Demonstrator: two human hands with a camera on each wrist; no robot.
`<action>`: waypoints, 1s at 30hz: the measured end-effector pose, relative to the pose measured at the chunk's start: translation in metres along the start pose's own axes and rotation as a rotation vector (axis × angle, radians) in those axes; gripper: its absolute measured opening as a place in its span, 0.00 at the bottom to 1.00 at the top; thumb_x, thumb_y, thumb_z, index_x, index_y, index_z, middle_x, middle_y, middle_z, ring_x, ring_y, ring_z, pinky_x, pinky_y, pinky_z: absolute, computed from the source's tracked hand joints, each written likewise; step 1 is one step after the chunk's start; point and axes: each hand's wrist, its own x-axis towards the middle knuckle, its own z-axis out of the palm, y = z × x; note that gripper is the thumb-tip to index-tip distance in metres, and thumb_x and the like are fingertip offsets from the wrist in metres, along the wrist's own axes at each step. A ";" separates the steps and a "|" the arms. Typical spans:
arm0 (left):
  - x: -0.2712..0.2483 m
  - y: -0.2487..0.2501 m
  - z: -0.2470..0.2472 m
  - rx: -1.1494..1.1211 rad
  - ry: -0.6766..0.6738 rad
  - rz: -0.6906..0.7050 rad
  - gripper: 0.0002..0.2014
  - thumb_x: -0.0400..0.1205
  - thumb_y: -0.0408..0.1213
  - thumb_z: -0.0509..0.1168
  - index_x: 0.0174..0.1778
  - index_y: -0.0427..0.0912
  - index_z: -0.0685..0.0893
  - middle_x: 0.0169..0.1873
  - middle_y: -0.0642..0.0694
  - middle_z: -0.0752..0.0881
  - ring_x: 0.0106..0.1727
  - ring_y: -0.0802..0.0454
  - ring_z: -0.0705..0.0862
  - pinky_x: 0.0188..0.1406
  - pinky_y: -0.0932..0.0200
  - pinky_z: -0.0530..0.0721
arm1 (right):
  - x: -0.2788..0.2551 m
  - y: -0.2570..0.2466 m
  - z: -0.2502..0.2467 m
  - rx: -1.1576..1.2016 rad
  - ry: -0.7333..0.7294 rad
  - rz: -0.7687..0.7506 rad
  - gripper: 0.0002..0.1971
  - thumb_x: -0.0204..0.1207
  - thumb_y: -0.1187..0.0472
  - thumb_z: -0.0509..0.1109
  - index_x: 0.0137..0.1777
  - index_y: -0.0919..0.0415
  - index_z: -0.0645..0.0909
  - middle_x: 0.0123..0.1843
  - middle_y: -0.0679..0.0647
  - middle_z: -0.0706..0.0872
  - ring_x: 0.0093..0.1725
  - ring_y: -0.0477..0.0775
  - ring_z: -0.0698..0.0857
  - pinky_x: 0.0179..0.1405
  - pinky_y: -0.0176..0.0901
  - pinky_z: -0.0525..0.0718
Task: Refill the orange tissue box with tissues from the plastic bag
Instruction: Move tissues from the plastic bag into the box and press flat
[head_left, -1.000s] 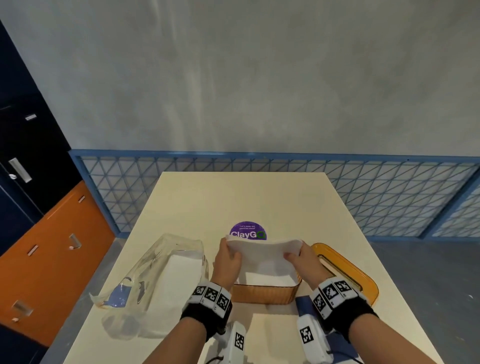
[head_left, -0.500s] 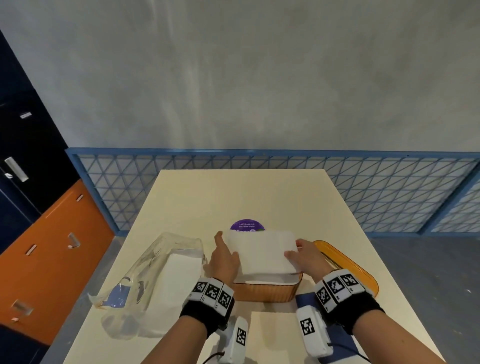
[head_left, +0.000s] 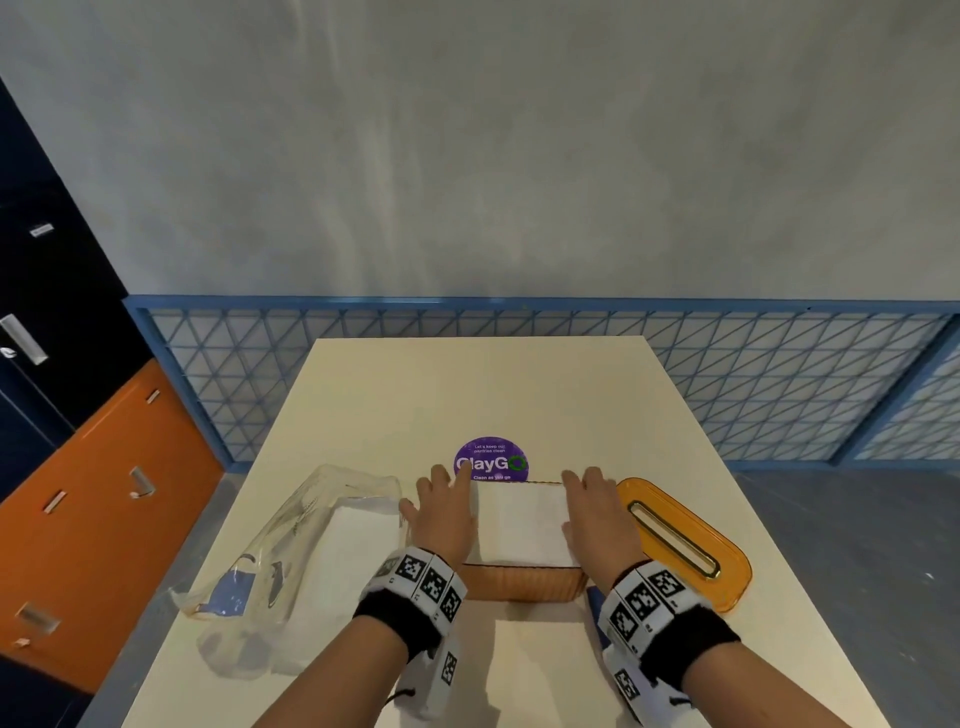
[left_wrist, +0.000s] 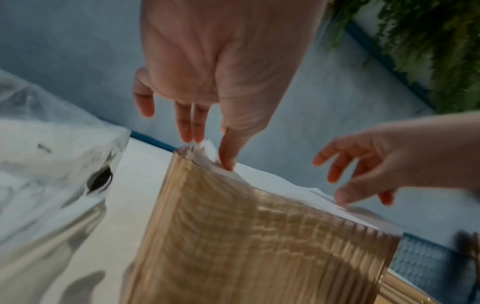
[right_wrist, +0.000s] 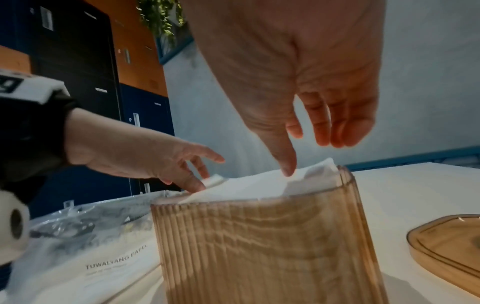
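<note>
The orange ribbed tissue box (head_left: 519, 586) stands open-topped at the middle of the table, with a white tissue stack (head_left: 520, 522) lying in it, its top about level with the rim. My left hand (head_left: 441, 512) lies over the box's left end, fingers straight, thumb pressing on the tissue stack (left_wrist: 275, 183). My right hand (head_left: 592, 514) covers the right end the same way, its thumb touching the tissue stack (right_wrist: 259, 185). Neither hand grips anything. The clear plastic bag (head_left: 291, 551) with more tissues lies to the left. The orange slotted lid (head_left: 680, 543) rests to the right.
A purple round sticker (head_left: 491, 461) sits on the table just beyond the box. A blue lattice fence (head_left: 519, 379) runs behind the table's far edge. Orange and dark lockers (head_left: 78, 493) stand at the left. A blue item (head_left: 595, 597) peeks out under my right wrist.
Both hands lowered the tissue stack from above the box down into it. They have let go of its ends and now lie with straight fingers over the box.
</note>
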 end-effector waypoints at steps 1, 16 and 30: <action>-0.002 0.000 -0.003 0.063 0.031 0.064 0.33 0.82 0.39 0.62 0.81 0.58 0.54 0.75 0.45 0.62 0.75 0.45 0.64 0.71 0.37 0.63 | 0.001 -0.001 -0.003 -0.015 0.011 -0.076 0.28 0.79 0.61 0.65 0.77 0.54 0.62 0.73 0.57 0.69 0.69 0.57 0.71 0.61 0.46 0.77; 0.012 -0.010 -0.021 0.537 -0.475 0.407 0.35 0.85 0.28 0.52 0.80 0.67 0.50 0.84 0.52 0.49 0.84 0.50 0.54 0.73 0.22 0.47 | 0.021 0.016 0.005 -0.299 -0.605 -0.376 0.32 0.83 0.55 0.59 0.81 0.35 0.47 0.86 0.46 0.41 0.85 0.57 0.46 0.80 0.73 0.44; -0.004 -0.081 -0.024 -0.195 0.141 -0.105 0.16 0.84 0.34 0.58 0.67 0.47 0.80 0.66 0.45 0.81 0.68 0.45 0.76 0.66 0.48 0.74 | 0.015 0.037 -0.018 0.304 -0.182 -0.137 0.22 0.83 0.59 0.60 0.77 0.48 0.68 0.76 0.52 0.72 0.74 0.52 0.72 0.72 0.39 0.67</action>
